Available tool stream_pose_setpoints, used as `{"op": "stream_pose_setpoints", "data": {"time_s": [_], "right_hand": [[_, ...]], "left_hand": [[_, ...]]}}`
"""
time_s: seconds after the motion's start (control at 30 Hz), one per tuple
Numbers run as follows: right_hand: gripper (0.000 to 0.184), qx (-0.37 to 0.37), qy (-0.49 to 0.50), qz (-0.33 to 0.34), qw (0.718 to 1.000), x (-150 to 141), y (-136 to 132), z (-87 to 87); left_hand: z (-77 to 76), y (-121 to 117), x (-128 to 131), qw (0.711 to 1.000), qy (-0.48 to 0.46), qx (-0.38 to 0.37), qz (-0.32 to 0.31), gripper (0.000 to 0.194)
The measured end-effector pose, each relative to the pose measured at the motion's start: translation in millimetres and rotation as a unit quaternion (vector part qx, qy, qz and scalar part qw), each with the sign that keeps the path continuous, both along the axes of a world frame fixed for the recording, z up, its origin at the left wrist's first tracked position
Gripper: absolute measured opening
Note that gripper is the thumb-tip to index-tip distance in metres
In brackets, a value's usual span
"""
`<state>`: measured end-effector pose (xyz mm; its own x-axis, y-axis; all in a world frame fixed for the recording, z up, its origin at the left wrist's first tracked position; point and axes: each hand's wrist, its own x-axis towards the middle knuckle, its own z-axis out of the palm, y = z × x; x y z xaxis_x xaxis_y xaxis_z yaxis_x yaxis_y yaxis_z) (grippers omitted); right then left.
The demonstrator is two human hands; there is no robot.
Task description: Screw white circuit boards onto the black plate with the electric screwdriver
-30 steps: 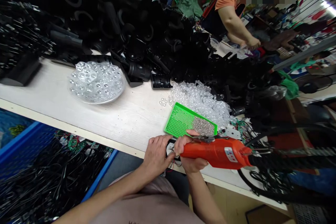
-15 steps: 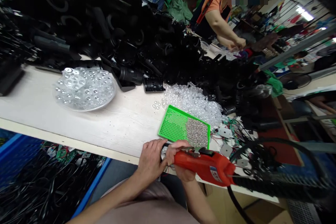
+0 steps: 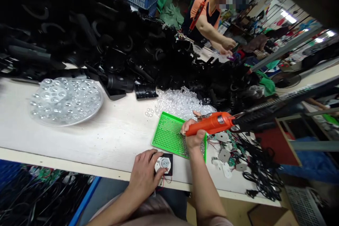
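Observation:
My right hand (image 3: pixel 194 136) is wrapped round an orange electric screwdriver (image 3: pixel 212 123), with its front end over the green perforated tray (image 3: pixel 165 134). Small metal screws (image 3: pixel 201 146) lie in the tray's right part, partly hidden by my hand and wrist. At the bench edge, my left hand (image 3: pixel 145 169) grips a small black square part (image 3: pixel 169 156) between thumb and fingers. A whitish plate with a round centre (image 3: pixel 164 162) sits on this part, and thin red wires hang from it.
A heap of clear plastic lenses (image 3: pixel 177 102) lies behind the tray; more fill a clear dish (image 3: pixel 92 111) at left. Black plastic housings (image 3: pixel 111 49) are piled along the back. Plates, circuit boards and black cables (image 3: pixel 261 183) lie at right. A co-worker (image 3: pixel 205 24) stands across the bench.
My right hand has lifted the screwdriver away from the part by my left hand and moved it up and right over the tray's screws. The view has shifted slightly.

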<state>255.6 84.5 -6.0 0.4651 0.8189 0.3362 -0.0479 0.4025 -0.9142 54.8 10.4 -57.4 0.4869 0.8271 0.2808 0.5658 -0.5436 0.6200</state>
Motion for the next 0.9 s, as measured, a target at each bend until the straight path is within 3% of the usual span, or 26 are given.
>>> {"op": "stream_pose_setpoints", "data": {"time_s": [0.43, 0.5, 0.6, 0.73, 0.8, 0.9], "right_hand": [[0.059, 0.007, 0.019, 0.055, 0.998, -1.9, 2.5, -13.7], [0.061, 0.010, 0.018, 0.044, 0.999, -2.5, 2.0, -4.3], [0.059, 0.038, 0.032, 0.008, 0.999, -6.9, -7.3, 27.7], [0.065, 0.045, 0.085, 0.026, 0.995, -24.1, -40.1, 65.5], [0.073, 0.010, 0.102, 0.033, 0.994, -35.2, -59.4, 66.3], [0.078, -0.036, 0.104, 0.020, 0.994, -47.9, -80.5, 50.3]], "left_hand": [[3.3, 1.5, 0.5, 1.000, 0.003, -0.004, -0.008, 0.032], [2.1, 1.2, 0.6, 1.000, 0.011, -0.012, -0.008, 0.033], [1.3, 0.4, 0.3, 0.999, 0.022, -0.027, -0.011, 0.036], [3.3, -0.3, 0.1, 0.999, 0.023, -0.034, -0.011, 0.036], [4.8, -0.3, 0.4, 0.999, 0.019, -0.032, -0.007, 0.035], [6.1, 0.1, 1.1, 0.999, 0.017, -0.032, -0.010, 0.034]]}}
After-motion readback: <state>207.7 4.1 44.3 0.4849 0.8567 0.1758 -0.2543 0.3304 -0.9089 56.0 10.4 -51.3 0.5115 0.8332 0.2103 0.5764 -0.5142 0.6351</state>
